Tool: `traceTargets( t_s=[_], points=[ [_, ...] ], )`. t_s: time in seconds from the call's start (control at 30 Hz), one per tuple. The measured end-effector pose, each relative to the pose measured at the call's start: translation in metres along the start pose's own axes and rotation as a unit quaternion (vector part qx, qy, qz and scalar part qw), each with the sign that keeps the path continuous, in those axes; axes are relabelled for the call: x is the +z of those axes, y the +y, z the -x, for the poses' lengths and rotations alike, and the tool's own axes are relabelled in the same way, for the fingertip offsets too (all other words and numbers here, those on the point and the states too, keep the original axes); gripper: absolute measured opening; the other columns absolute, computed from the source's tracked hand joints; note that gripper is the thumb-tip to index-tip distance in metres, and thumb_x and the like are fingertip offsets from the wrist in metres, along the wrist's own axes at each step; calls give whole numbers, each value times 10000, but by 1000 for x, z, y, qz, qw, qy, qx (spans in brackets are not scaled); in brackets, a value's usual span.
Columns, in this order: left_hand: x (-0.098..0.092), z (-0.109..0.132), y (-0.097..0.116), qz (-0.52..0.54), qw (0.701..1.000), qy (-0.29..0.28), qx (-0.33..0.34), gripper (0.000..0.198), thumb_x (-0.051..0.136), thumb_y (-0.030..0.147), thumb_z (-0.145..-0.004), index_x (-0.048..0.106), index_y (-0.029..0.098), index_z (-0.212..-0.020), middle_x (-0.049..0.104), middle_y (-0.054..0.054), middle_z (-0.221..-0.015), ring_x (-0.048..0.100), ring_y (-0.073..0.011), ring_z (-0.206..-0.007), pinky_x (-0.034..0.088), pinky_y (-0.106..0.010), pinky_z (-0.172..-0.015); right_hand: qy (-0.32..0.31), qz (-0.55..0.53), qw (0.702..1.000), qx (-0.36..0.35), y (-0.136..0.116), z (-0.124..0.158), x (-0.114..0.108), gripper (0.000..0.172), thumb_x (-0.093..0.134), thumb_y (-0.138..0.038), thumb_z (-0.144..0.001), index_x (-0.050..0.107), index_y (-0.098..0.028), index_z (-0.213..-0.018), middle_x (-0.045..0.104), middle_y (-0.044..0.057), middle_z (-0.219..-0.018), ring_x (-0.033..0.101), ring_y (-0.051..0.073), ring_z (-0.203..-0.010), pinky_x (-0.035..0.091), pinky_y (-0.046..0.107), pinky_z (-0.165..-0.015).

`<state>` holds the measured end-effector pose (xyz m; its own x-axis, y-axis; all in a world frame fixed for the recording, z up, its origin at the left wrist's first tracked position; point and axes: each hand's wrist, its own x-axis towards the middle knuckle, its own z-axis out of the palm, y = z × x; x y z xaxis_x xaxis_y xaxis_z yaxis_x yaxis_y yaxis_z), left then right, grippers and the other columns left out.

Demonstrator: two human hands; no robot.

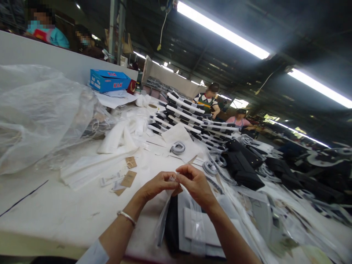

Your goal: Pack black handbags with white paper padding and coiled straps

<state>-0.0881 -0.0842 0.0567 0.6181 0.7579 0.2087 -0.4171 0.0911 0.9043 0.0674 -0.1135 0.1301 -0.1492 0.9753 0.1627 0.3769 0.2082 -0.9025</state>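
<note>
My left hand (162, 183) and my right hand (194, 183) meet in front of me, fingertips closed in a pinch. A small brown hang tag (178, 190) shows just below the fingertips, with a bit of clear plastic at my left fingers. What the right fingertips pinch is too small to tell. Beneath the hands lies a black folded item (172, 223) with a pale grey panel (203, 227), partly in clear plastic wrap. Left of my hands, more brown tags (128, 178) with strings and small white pieces lie on the white table (82, 216).
Striped black-and-white goods (187, 113) are stacked at the back. Black bags (242, 168) and coiled pale straps (210, 167) lie to the right. On the left are a large clear plastic bag (41, 113) and a blue box (108, 80). Several people work beyond the table.
</note>
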Motion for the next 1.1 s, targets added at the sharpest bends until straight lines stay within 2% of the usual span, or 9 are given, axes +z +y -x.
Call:
traceTargets(
  t_s=[0.2,0.33,0.4,0.5,0.63,0.87,0.93,1.03,1.1],
  points=[
    [-10,-1,-8,-59,998,35,-8,465,617,561,-844,713,108,-890,674,-64,-804,555,-127,-650,386,-231,-616,47,13,998,-34,-9,-5,-13,183,711,-333,-770,689,-191,-885,673,3,-758,593,154,-687,465,271,-653],
    [-12,-2,-11,-19,999,47,-19,546,561,620,-856,712,99,-924,698,-91,-799,591,-141,-642,415,-237,-619,51,83,993,-73,-6,-5,-23,126,682,-286,-809,686,-207,-907,676,5,-784,605,157,-705,471,277,-671],
    [-12,-3,-9,14,997,66,-27,558,587,625,-836,697,109,-1019,703,-94,-826,614,-149,-636,438,-246,-622,36,177,976,-125,-2,-3,-27,68,654,-219,-830,698,-219,-881,671,9,-804,607,160,-731,468,283,-699],
    [-10,-4,-7,30,995,93,-30,590,629,616,-808,665,126,-1134,703,-107,-926,616,-138,-605,446,-243,-587,-1,300,933,-200,5,0,-32,148,602,-137,-859,711,-233,-890,653,21,-830,605,173,-803,458,294,-746],
    [-10,-6,-8,34,994,98,-16,608,632,616,-807,643,141,-1186,684,-81,-909,573,-118,-588,451,-245,-575,-18,373,899,-229,11,2,-35,243,549,-87,-883,705,-240,-990,619,36,-854,592,181,-839,455,293,-751],
    [-6,-5,-8,-27,995,75,-57,438,693,532,-784,686,136,-971,600,0,-713,485,-99,-583,365,-213,-548,5,358,902,-241,10,1,-34,171,553,-139,-918,696,-231,-909,588,22,-813,579,165,-801,445,280,-725],
    [-6,-3,-8,-38,996,54,-52,391,707,478,-784,685,149,-994,634,-11,-793,524,-112,-659,384,-216,-603,4,344,909,-233,9,2,-29,147,584,-139,-905,697,-231,-886,592,15,-814,580,158,-796,443,276,-725],
    [-7,-3,-9,-31,999,28,4,341,726,399,-775,677,163,-1017,665,-35,-975,580,-168,-883,429,-265,-790,-11,329,918,-220,7,3,-20,99,649,-156,-875,709,-235,-870,589,4,-797,577,149,-771,442,265,-700],
    [-8,-4,-11,-25,999,27,25,299,735,373,-775,675,154,-970,669,-29,-945,580,-162,-883,420,-265,-815,-19,329,918,-219,6,3,-15,87,665,-165,-868,715,-234,-848,584,1,-778,575,149,-759,441,262,-684]
  ],
)
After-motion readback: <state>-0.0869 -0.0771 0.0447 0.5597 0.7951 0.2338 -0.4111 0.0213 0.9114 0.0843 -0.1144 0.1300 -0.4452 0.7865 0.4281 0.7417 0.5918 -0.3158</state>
